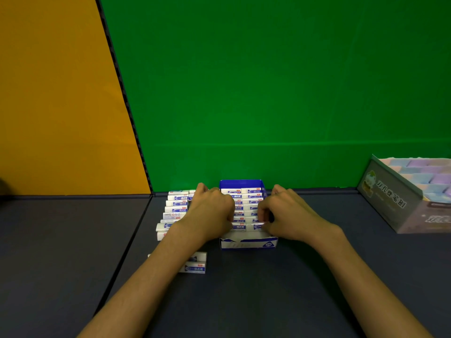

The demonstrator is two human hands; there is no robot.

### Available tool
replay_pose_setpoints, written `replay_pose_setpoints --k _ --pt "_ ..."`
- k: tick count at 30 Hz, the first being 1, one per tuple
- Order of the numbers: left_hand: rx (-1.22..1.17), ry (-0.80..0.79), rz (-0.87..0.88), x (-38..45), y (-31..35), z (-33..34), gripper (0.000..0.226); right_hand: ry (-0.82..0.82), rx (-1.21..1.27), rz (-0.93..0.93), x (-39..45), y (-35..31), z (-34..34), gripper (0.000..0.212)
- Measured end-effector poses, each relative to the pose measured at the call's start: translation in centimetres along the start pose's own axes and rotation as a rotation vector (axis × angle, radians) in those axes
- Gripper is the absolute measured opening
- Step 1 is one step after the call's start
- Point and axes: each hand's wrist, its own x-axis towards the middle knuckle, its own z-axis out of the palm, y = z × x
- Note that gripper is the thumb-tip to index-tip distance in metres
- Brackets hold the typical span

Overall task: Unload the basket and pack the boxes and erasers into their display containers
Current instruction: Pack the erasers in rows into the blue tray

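Spreading under a green wall (268, 81) and an orange one (48, 93), the dark table (268, 289) bears a blue box (247, 243) of erasers (251, 191). Both hands, left (211, 211) and right (290, 213), curl their fingers onto the near eraser row (246, 226) inside it. More erasers lie in a line (175, 208) just left.

The left hand (212, 211) covers the right ends of the erasers in the row (175, 208) beside the blue box (240, 184). The fingertips of both hands curl down out of sight among the erasers in that box. The left arm hides part of two loose erasers (196, 263). The grey box (395, 198) is cut off by the right edge. Its print is blurry.
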Motion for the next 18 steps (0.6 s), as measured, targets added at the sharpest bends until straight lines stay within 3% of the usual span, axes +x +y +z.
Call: replay_pose_setpoints --k 18 --pt "-0.102 0.061 -0.058 -0.57 0.48 0.54 0.020 -0.006 -0.045 0.032 0.44 -0.42 0.14 0.008"
